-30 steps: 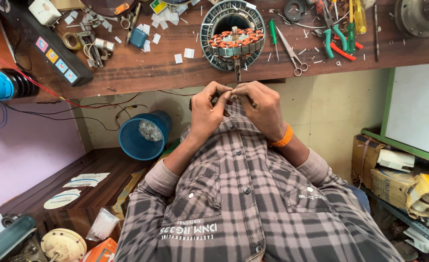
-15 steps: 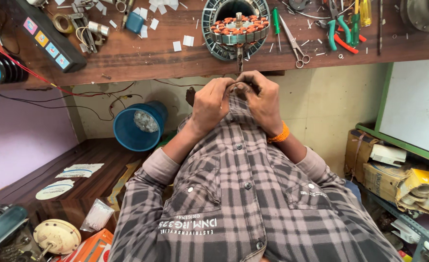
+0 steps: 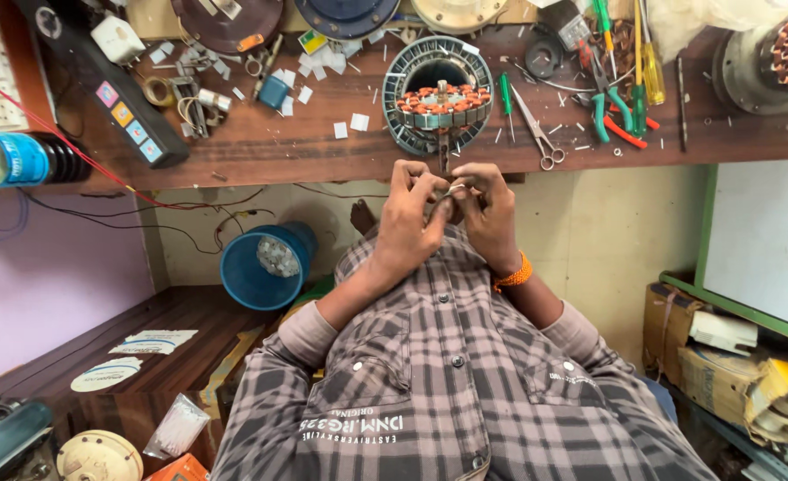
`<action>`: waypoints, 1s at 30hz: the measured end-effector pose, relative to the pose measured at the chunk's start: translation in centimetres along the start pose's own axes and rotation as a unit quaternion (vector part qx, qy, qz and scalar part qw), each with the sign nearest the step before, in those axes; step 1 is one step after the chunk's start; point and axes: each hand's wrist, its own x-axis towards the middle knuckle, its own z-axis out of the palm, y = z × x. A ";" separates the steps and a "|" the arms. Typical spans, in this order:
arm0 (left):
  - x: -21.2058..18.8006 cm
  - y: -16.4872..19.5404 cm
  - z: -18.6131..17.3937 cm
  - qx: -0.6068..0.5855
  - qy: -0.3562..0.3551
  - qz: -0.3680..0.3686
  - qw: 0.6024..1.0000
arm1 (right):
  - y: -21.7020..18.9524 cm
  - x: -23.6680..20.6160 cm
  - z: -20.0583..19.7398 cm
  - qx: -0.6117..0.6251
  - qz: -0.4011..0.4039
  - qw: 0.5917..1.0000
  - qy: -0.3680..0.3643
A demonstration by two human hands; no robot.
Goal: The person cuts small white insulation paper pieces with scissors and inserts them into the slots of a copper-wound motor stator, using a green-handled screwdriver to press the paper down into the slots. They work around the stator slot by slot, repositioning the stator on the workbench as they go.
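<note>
Cluttered repair workshop, seen from above the person's chest; cream wall below a long wooden table [image 3: 260, 147] that runs across the top of view.

Nearest: checked shirt [image 3: 447, 392] fills the lower middle. Low wooden bench [image 3: 171, 343] at lower left, with round and oval paper labels on it. Cardboard boxes [image 3: 750, 374] at lower right, beside a green-framed panel.

Mid: blue bucket [image 3: 265, 265] stands against the wall, left of the arms. Both hands are raised together just under the table edge. Left hand [image 3: 412, 218] and right hand [image 3: 487, 214] touch at the fingertips, fingers curled in and pinched shut on a small thin pale strip [image 3: 454, 190] held between them; too small to tell what it is made of. Orange bracelet [image 3: 514, 273] on the right wrist.

Far: motor stator [image 3: 438, 98] with copper-coloured windings lies on the table, directly above the hands and just apart from them. Small white paper slips [image 3: 358, 122] scattered to its left. Scissors [image 3: 536, 134], green screwdrivers [image 3: 506, 93] and red-and-green pliers [image 3: 612, 111] lie to its right. Black power strip [image 3: 113, 98] slants across the left of the table, with a blue-capped bottle [image 3: 7, 158] at the far left edge. Second wound motor core [image 3: 768, 58] at the far right corner.
</note>
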 end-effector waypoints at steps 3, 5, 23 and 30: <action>0.1 0.2 -0.4 -0.083 -0.019 -0.035 0.996 | -0.9 0.0 0.2 -0.128 -0.123 0.984 0.017; 0.0 0.2 -1.0 -0.075 -0.034 -0.011 0.997 | -1.7 -0.1 0.0 -0.162 -0.194 0.967 0.033; -0.5 0.3 -2.6 0.006 -0.057 0.022 0.998 | -4.2 -0.3 0.1 -0.213 -0.230 0.949 -0.029; -0.2 -1.0 -3.5 0.058 -0.066 0.106 0.990 | -5.4 0.0 0.2 -0.223 -0.189 0.954 -0.060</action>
